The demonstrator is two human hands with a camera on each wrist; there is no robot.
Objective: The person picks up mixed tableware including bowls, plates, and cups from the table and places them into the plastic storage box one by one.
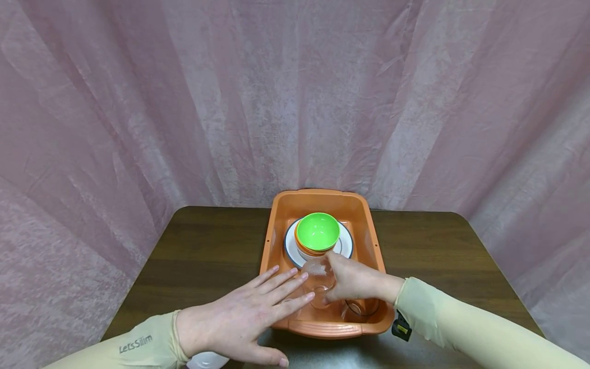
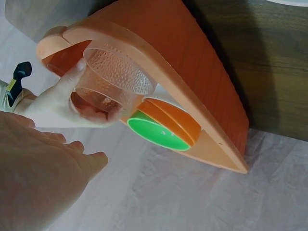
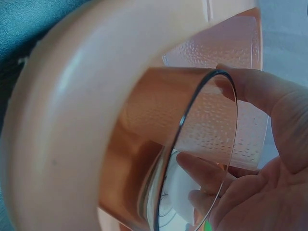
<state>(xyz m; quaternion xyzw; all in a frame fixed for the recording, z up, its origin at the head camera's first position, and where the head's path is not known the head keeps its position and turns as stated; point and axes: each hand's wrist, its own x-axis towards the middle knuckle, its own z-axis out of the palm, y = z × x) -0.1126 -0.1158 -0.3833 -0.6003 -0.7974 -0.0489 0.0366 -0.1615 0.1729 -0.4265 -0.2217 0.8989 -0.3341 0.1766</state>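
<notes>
My right hand [image 1: 331, 278] grips a clear dimpled plastic cup [image 1: 318, 277] over the near end of an orange tub [image 1: 276, 230]. In the left wrist view the same cup [image 2: 113, 84] sits in the fingers of the right hand [image 2: 53, 103], above the tub's rim [image 2: 192, 96]. My left hand [image 1: 281, 292] lies flat with straight fingers reaching toward the cup; I cannot tell whether the tips touch it. Close to the right wrist camera stands a smooth clear glass [image 3: 192, 159], with the dimpled cup [image 3: 226, 96] behind it.
In the tub lies a white plate [image 1: 344, 245] carrying stacked bowls, a green bowl [image 1: 318, 230] on top. Another glass [image 1: 361, 307] stands in the tub's near right corner. The tub sits on a dark wooden table [image 1: 207, 251]. Pink curtain hangs all around.
</notes>
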